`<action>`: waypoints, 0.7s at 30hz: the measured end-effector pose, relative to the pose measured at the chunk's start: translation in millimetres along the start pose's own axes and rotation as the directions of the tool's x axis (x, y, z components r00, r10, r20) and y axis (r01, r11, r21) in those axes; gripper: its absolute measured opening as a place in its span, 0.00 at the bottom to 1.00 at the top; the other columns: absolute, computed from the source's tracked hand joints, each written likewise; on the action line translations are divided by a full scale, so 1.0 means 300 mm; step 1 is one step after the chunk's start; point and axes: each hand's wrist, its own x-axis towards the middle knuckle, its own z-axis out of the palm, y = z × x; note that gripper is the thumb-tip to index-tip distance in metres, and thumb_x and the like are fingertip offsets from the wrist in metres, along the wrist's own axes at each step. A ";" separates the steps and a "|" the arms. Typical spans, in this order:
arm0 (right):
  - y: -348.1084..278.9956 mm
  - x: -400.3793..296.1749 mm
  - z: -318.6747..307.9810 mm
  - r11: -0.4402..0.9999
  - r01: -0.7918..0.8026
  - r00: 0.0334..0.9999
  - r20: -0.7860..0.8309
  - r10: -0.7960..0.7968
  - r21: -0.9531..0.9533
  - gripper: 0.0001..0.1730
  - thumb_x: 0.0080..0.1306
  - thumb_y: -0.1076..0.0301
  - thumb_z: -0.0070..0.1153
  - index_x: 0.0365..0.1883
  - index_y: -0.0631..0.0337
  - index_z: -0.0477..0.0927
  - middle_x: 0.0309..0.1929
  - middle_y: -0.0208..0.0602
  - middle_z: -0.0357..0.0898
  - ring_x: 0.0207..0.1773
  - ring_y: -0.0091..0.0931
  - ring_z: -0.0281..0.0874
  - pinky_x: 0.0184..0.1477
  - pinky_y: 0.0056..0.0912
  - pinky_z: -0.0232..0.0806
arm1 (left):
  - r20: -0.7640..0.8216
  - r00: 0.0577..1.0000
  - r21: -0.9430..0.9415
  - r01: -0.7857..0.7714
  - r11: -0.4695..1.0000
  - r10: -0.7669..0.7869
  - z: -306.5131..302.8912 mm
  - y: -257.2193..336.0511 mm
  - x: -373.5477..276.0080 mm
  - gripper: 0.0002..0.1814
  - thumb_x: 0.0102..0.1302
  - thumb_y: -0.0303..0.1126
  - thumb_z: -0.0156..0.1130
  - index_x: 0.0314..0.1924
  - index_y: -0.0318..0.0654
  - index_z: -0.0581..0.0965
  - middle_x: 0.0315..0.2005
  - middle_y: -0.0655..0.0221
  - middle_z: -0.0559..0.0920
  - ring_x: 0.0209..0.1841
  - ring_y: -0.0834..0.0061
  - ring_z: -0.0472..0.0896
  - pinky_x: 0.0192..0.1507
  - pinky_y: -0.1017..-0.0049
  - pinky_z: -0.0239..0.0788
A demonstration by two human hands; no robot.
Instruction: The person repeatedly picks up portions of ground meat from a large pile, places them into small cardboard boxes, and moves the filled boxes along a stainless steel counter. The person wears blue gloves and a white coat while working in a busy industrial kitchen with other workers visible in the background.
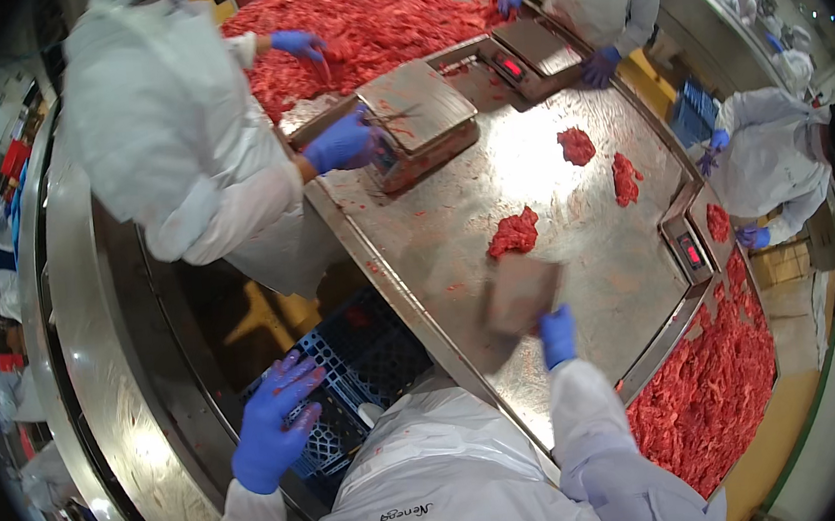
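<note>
My right hand (558, 336), in a blue glove, grips the edge of a flat rectangular metal plate or press (522, 292), blurred, over the steel table (423, 237). Just beyond the plate lies a lump of raw red meat (513, 232). Two more lumps, one round (576, 146) and one longer (627, 178), lie farther off on the steel. My left hand (275, 421), gloved and stained red on the fingers, is raised left of the table with its fingers apart and holds nothing.
Blue plastic crates (339, 388) stand below my left hand. Coworkers in white stand at the left and far side; one has a hand at a steel scale (418, 106). Heaps of raw meat lie at the far end (372, 24) and right (708, 383). A scale display (689, 250) is by the right edge.
</note>
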 end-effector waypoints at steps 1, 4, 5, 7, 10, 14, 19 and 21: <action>0.085 0.170 -0.150 0.973 0.117 0.978 -0.149 -0.149 -0.201 0.12 0.60 0.71 0.59 0.35 0.67 0.69 0.26 0.43 0.76 0.24 0.29 0.75 0.26 0.40 0.70 | 0.045 0.999 -0.050 -0.013 0.999 0.016 0.054 0.004 0.066 0.28 0.53 0.22 0.66 0.58 0.39 0.81 0.59 0.55 0.80 0.70 0.51 0.70 0.75 0.56 0.52; -0.079 0.479 -0.346 0.990 0.031 0.986 -0.160 -0.053 -0.135 0.10 0.58 0.73 0.55 0.36 0.69 0.73 0.30 0.51 0.78 0.33 0.36 0.81 0.33 0.43 0.72 | 0.142 0.990 -0.069 -0.003 0.998 0.013 0.151 0.045 0.184 0.28 0.58 0.22 0.66 0.61 0.42 0.79 0.61 0.57 0.79 0.70 0.53 0.70 0.76 0.56 0.50; -0.110 0.560 -0.354 0.977 0.024 0.988 -0.144 -0.056 -0.212 0.11 0.57 0.73 0.54 0.38 0.69 0.74 0.33 0.54 0.80 0.37 0.39 0.82 0.37 0.43 0.73 | 0.164 0.986 -0.073 0.000 0.997 0.012 0.167 0.052 0.214 0.28 0.58 0.22 0.66 0.61 0.41 0.79 0.61 0.58 0.79 0.70 0.53 0.70 0.76 0.56 0.51; -0.171 0.623 -0.232 0.897 0.134 0.980 -0.076 -0.182 -0.420 0.13 0.57 0.74 0.53 0.40 0.70 0.76 0.36 0.55 0.81 0.41 0.43 0.83 0.42 0.45 0.73 | 0.181 0.983 -0.078 0.014 0.997 0.000 0.188 0.047 0.247 0.28 0.58 0.22 0.66 0.62 0.40 0.78 0.62 0.58 0.78 0.70 0.54 0.70 0.75 0.56 0.51; -0.242 0.556 0.069 0.887 0.309 0.935 0.282 -0.217 -0.344 0.17 0.57 0.75 0.54 0.46 0.70 0.77 0.39 0.54 0.83 0.45 0.47 0.82 0.48 0.45 0.72 | 0.114 0.991 -0.083 0.078 0.994 -0.068 0.182 0.030 0.239 0.30 0.60 0.25 0.66 0.65 0.40 0.76 0.65 0.57 0.75 0.73 0.55 0.65 0.75 0.59 0.52; -0.419 0.026 0.520 0.978 0.204 0.477 0.868 -0.138 0.044 0.22 0.59 0.80 0.57 0.54 0.62 0.77 0.40 0.28 0.80 0.42 0.21 0.76 0.45 0.29 0.71 | -0.142 0.983 -0.054 0.112 0.992 -0.119 0.125 -0.060 0.079 0.37 0.61 0.28 0.68 0.71 0.42 0.67 0.71 0.56 0.68 0.76 0.54 0.60 0.75 0.61 0.53; -0.887 -0.969 0.633 0.680 0.552 -0.147 0.859 -0.490 0.482 0.27 0.63 0.74 0.57 0.62 0.63 0.70 0.50 0.39 0.77 0.53 0.26 0.73 0.59 0.32 0.67 | -0.675 0.735 0.323 0.220 0.920 0.061 -0.192 0.008 -0.271 0.43 0.57 0.29 0.71 0.73 0.43 0.65 0.74 0.57 0.61 0.76 0.50 0.58 0.76 0.58 0.51; -0.991 -1.310 0.637 0.554 0.488 -0.337 0.731 -0.594 0.675 0.29 0.65 0.72 0.56 0.65 0.61 0.66 0.51 0.43 0.77 0.53 0.30 0.74 0.59 0.36 0.67 | -0.796 0.590 0.362 0.288 0.887 0.133 -0.326 0.006 -0.494 0.42 0.54 0.27 0.72 0.71 0.43 0.68 0.73 0.56 0.65 0.76 0.50 0.58 0.76 0.57 0.51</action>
